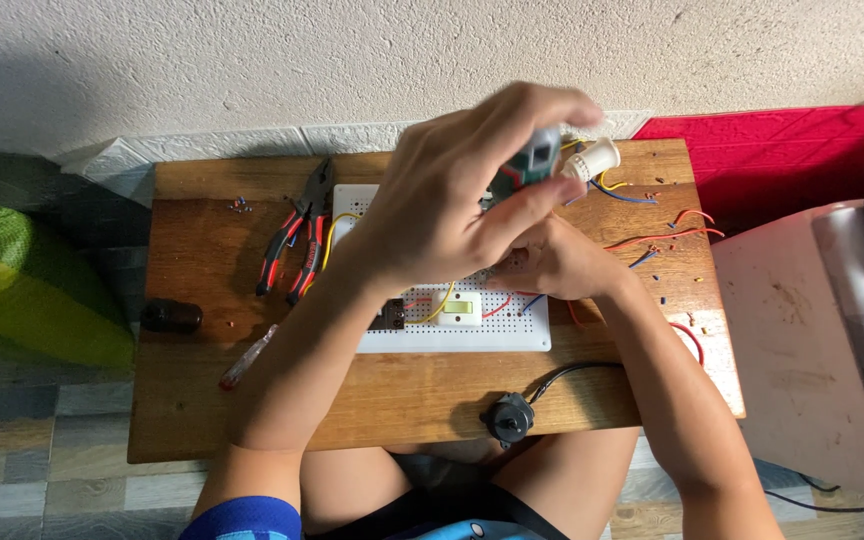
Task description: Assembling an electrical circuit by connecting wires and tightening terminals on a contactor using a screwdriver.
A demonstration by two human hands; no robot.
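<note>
Left hand (452,190) raised, fingers pinching a grey-green plastic part (532,160) above the board | right hand (552,262) curled on white perforated board (452,335), grip unclear | white switch (460,309), red-handled pliers (297,240), white lamp socket (592,160) | worn wooden table (192,400)

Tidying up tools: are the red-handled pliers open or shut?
Open: the pliers lie flat on the wooden table, their handles spread apart.

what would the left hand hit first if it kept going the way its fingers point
Probably the white lamp holder just beyond the left hand, which grips a grey tool; depth is unclear from overhead.
</note>
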